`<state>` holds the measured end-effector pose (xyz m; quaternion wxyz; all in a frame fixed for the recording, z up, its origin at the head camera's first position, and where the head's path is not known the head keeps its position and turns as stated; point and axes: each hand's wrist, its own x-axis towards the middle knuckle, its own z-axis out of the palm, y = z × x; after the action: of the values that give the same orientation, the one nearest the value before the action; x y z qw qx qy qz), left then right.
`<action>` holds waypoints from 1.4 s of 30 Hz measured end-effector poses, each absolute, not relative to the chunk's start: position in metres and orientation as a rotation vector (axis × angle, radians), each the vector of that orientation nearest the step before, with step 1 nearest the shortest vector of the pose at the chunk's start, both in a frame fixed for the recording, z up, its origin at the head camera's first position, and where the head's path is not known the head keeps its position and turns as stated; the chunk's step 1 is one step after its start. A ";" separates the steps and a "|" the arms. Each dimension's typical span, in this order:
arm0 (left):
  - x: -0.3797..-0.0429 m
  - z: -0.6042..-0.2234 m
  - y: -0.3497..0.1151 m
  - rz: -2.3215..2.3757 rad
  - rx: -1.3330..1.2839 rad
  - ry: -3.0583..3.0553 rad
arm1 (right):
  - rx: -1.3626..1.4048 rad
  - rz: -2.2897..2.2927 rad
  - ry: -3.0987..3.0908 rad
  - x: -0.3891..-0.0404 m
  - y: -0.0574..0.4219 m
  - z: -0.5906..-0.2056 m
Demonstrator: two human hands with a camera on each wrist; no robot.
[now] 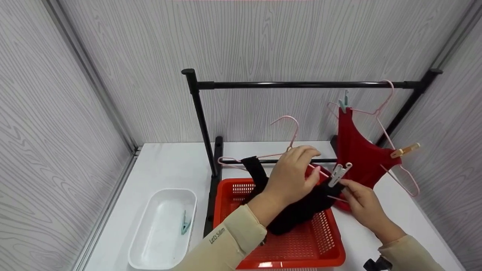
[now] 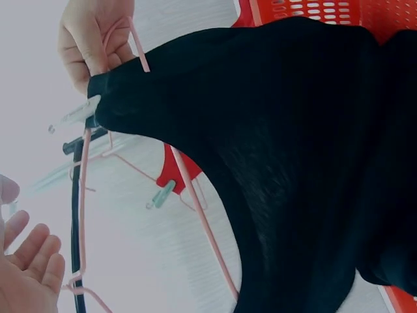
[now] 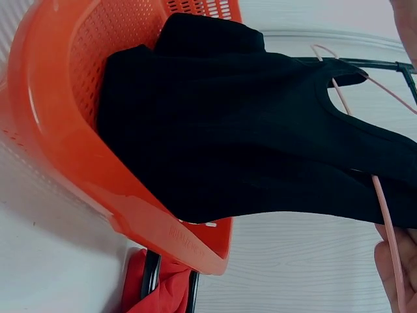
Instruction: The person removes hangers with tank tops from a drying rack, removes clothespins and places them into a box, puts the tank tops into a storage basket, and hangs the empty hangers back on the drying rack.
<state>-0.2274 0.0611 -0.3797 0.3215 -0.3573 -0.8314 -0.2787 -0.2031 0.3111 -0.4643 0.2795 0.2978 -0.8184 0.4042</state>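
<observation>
A black tank top point(image 1: 308, 207) hangs on a pink hanger point(image 1: 297, 130), its lower part down in the red basket point(image 1: 278, 265). A white clothespin point(image 1: 339, 175) clips one shoulder strap to the hanger's right arm. At that same corner my right hand point(image 1: 363, 203) pinches the strap, thumb and fingers beside the clothespin. My left hand point(image 1: 292, 175) is over the hanger's middle, fingers loosely extended; the left wrist view shows the fingers point(image 2: 39, 257) apart from the cloth. The other strap point(image 1: 255, 169) loops over the hanger's left arm, with no clothespin showing on it.
A black rack point(image 1: 301, 85) spans the back. On its right end hangs a red garment point(image 1: 356, 154) on a pink hanger, held by a teal clothespin point(image 1: 344, 103) and a yellowish clothespin point(image 1: 405, 150). At left, a white tray point(image 1: 132, 248) contains one teal clothespin point(image 1: 185, 226).
</observation>
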 end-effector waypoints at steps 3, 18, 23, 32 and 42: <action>-0.227 -0.378 0.068 -0.700 -0.942 -2.196 | 0.800 1.070 -2.204 -0.202 0.310 -0.463; -0.239 -0.378 0.089 -0.533 -1.012 -2.288 | 0.799 1.006 -2.230 -0.200 0.305 -0.461; -0.238 -0.379 0.094 -0.456 -1.002 -2.364 | 0.804 0.985 -2.237 -0.200 0.304 -0.461; -0.236 -0.384 0.100 -0.348 -1.007 -2.524 | 0.808 0.946 -2.253 -0.200 0.302 -0.463; -0.233 -0.386 0.102 -0.339 -1.075 -2.576 | 0.820 0.908 -2.267 -0.199 0.299 -0.462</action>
<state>-0.2334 0.1020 -0.3862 0.1643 -0.3770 -0.9037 -0.1189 -0.1994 0.2989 -0.4625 0.2788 0.3055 -0.8452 0.3386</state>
